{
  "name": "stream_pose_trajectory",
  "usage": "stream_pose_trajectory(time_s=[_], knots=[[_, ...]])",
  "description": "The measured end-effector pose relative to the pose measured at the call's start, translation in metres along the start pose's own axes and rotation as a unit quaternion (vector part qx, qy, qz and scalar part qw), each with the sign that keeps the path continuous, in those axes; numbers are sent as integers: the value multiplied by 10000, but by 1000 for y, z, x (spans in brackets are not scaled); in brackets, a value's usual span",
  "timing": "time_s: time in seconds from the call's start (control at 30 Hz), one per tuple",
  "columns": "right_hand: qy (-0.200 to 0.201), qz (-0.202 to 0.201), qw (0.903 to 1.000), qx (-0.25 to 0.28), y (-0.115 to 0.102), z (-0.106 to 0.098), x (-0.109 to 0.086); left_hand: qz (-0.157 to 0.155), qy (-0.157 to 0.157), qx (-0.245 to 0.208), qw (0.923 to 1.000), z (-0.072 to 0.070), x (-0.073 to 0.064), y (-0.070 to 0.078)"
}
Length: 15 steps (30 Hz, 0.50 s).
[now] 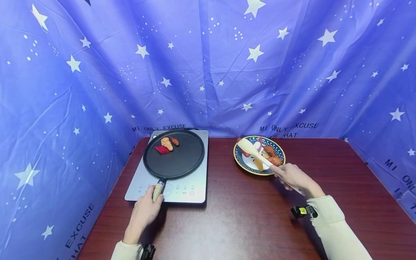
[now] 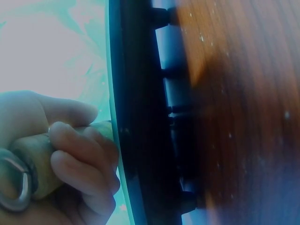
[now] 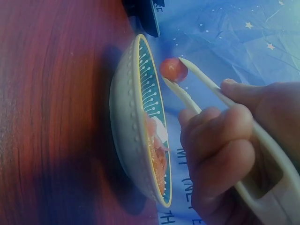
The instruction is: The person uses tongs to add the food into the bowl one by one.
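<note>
My left hand grips the wooden handle of a round black flat pan. On the pan lie a dark red piece, a tan fried-looking piece and a small brown piece. With my right hand I hold cream tongs over a patterned bowl. The tongs' tips pinch a reddish, sausage-like piece, seen end-on and raised above the rim in the right wrist view. Inside the bowl are brown-orange pieces, a yellowish wedge and something white.
Under the pan is a silver induction cooker, its touch controls facing me. It stands at the left of a dark red wooden table. A blue star-printed curtain hangs close behind the table and along both sides.
</note>
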State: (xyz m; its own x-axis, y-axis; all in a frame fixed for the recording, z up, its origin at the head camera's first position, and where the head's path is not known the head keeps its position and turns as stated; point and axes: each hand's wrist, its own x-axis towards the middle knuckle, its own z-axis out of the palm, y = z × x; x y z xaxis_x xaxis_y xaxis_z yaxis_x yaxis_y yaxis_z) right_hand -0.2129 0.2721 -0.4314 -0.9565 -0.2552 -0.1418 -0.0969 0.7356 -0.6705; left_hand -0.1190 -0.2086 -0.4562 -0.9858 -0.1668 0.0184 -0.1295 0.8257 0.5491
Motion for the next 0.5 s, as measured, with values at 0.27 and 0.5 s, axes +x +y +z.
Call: stream_pose_trajectory(time_s=[0.27,0.5], knots=[[32,72,9998,161,-6,2,1,100,34,13,9999,0,0,-1],[2,-50,10000,-1,-17,5,5,98,32,20,9999,0,0,-1]])
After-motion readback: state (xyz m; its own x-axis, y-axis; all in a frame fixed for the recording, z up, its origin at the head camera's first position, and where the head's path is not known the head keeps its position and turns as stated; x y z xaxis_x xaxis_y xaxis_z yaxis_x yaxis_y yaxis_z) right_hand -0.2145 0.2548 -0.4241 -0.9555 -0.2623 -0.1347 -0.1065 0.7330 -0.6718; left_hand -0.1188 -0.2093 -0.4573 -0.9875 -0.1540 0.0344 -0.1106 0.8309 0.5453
